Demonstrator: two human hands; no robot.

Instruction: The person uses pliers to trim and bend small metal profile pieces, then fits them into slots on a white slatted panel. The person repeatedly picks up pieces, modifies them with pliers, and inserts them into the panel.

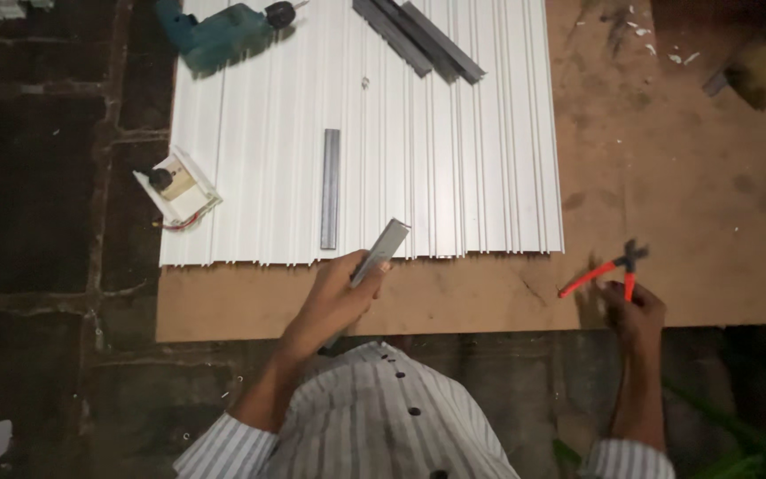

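My left hand [334, 302] grips a short grey metal channel piece [383, 247], its far end over the near edge of the white ribbed panels [454, 151]. My right hand [633, 312] holds red-handled snips [609, 268] above the brown board [684, 195], their jaws pointing away from me. Another grey metal strip [331, 188] lies lengthwise on the panels, just beyond my left hand.
A teal power drill [223, 34] lies at the panels' far left corner. Several grey channel lengths [418, 37] rest at the far edge. A small clear box with a black knob [176, 186] overhangs the left side. Dark paved floor [37, 195] lies left of the board.
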